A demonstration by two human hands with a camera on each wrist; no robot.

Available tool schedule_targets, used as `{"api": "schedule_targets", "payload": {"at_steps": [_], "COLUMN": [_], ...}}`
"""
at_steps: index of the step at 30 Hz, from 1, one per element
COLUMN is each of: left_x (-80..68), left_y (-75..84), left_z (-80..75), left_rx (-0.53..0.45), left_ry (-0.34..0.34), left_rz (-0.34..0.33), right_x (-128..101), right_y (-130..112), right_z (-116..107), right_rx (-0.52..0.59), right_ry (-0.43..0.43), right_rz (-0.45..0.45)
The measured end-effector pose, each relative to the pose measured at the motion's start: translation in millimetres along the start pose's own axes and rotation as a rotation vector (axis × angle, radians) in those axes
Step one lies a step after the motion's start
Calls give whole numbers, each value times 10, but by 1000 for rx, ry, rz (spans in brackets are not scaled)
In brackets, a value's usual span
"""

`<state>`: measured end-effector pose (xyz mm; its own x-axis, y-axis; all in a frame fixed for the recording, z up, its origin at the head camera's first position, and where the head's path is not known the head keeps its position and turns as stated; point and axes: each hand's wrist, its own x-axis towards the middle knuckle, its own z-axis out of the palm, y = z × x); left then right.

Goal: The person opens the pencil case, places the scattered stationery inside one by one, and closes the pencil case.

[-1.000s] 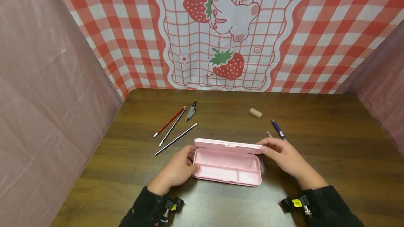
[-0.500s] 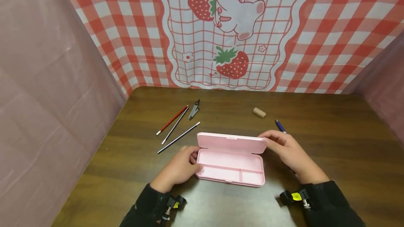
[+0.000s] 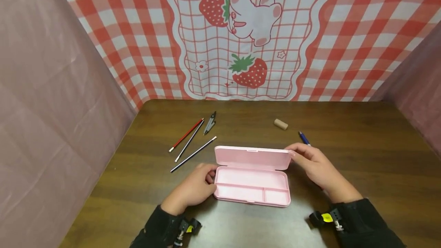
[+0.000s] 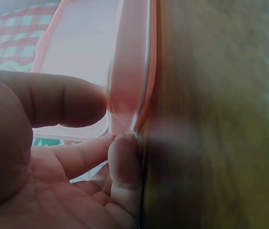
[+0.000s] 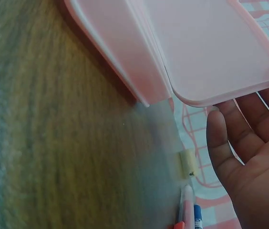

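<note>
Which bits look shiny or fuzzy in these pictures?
Head view: mostly clear, with pale glare on the table in front of the pink case; left wrist view: hazy, with the table smeared; right wrist view: table blurry too, but the pink case's edges look crisper.

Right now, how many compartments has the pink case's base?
3: a long compartment at the back, a front-left compartment and a smaller front-right compartment. None looks hidden.

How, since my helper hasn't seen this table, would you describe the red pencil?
On the wooden table, find the open pink case. Beyond it, to the left, is the red pencil; its two neighbouring pencils look dark and white instead.
</note>
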<state>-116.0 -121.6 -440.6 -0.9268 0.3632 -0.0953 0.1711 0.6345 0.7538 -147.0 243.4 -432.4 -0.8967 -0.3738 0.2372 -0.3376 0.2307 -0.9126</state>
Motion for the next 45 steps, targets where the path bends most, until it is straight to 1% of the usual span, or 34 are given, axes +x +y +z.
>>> {"api": "schedule_targets", "payload": {"at_steps": [4, 9, 14, 19, 23, 28, 34, 40, 45], "left_x": [-9, 15, 32, 15, -5, -17, -15, -12, -15], "left_y": [-13, -36, -26, -25, -32, -29, -22, -1, 27], "left_z": [32, 65, 56, 56, 72, 64, 22, 17, 1], "left_rx": [-18, -21, -19, -23, -27, -37, -40, -44, -40], "left_ry": [-4, -16, -18, -16, -19, -20, -17, -16, -14], "left_rz": [10, 2, 0, -4, -9, -3, -5, 16, 12], "right_x": [-18, -53, -47, -30, -35, -33, -2, 0, -4], "right_y": [30, 41, 44, 32, 17, 3, -38, -89, -117], "right_z": [30, 50, 47, 60, 82, 124, 158, 142, 134], "right_rx": [-41, -87, -129, -220, -273, -312, -340, -429, -458], "right_ry": [36, 91, 124, 196, 268, 314, 317, 288, 259], "right_rz": [32, 87, 119, 156, 147, 112, 106, 61, 47]}}
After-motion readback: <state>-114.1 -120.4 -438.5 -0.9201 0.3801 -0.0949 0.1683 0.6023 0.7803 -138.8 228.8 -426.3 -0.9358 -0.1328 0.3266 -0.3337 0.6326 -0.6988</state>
